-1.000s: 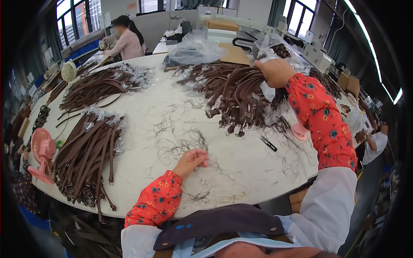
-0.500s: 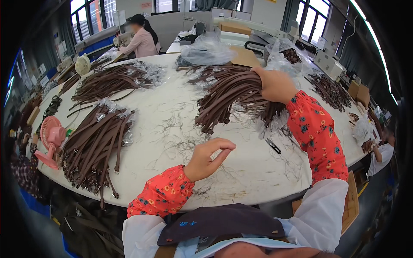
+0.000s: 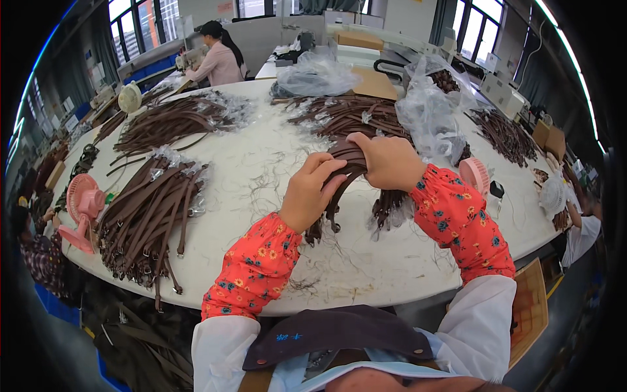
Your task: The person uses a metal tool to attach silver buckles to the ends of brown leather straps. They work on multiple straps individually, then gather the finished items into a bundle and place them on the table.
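Note:
A bunch of brown belts hangs bent over in my hands above the white table, its ends drooping on both sides. My right hand is closed round the top of the bunch, thumb across it. At the left side of the same bunch, my left hand pinches the belts between thumb and fingers. Buckles show dimly at the dangling ends. Just behind lies a larger heap of brown belts with bits of clear plastic on it.
More belt piles cover the table's left side, near a pink fan. Clear plastic bags lie behind my right hand, with a second pink fan beside that forearm. Loose threads litter the tabletop. A person sits beyond the table.
My right hand has brought the bunch nearer and leftward, off the larger heap. My left hand has risen from the table's middle and taken hold of it. The black-handled snips are now out of sight.

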